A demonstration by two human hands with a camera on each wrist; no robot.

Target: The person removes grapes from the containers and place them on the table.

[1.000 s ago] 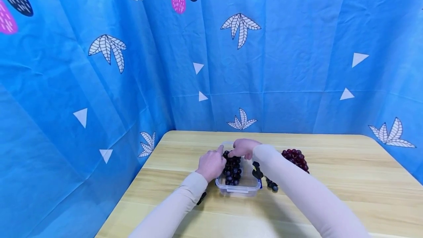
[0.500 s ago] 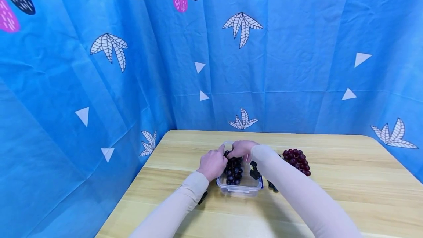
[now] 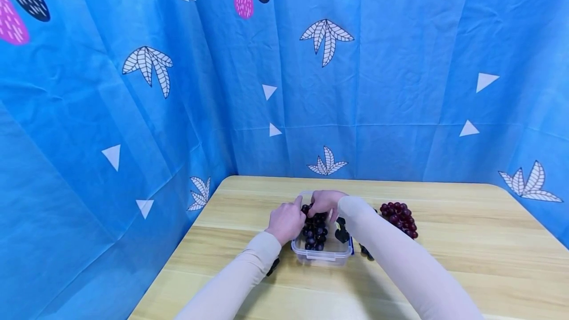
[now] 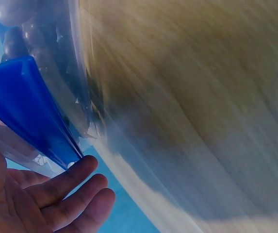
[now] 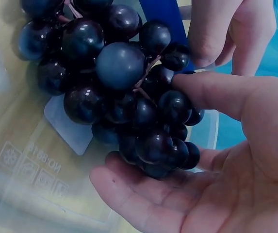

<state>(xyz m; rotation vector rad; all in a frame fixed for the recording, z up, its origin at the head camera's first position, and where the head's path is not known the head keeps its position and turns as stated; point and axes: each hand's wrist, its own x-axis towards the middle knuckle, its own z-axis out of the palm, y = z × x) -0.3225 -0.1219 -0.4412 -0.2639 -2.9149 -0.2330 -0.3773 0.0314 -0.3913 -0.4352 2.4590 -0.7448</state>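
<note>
A clear plastic container (image 3: 322, 257) with a blue latch (image 4: 24, 104) stands on the table. A bunch of dark grapes (image 3: 314, 236) lies inside, along its left side. My right hand (image 3: 326, 202) reaches in at the far end and holds that end of the bunch. In the right wrist view, the thumb (image 5: 211, 92) presses the dark grapes from one side while curled fingers (image 5: 143, 204) support them from the other. My left hand (image 3: 286, 220) holds the container's left rim. One of its fingertips (image 4: 88, 165) touches the end of the latch.
A bunch of red grapes (image 3: 400, 219) lies on the wooden table (image 3: 467, 241), right of the container. More dark grapes (image 3: 366, 253) show partly beneath my right forearm. A blue patterned curtain (image 3: 391, 88) hangs behind the table and along its left side.
My right hand has shifted slightly, its fingers now lower around the far end of the dark grapes. The right forearm has moved a little left, uncovering more red grapes. My left hand stays put.
</note>
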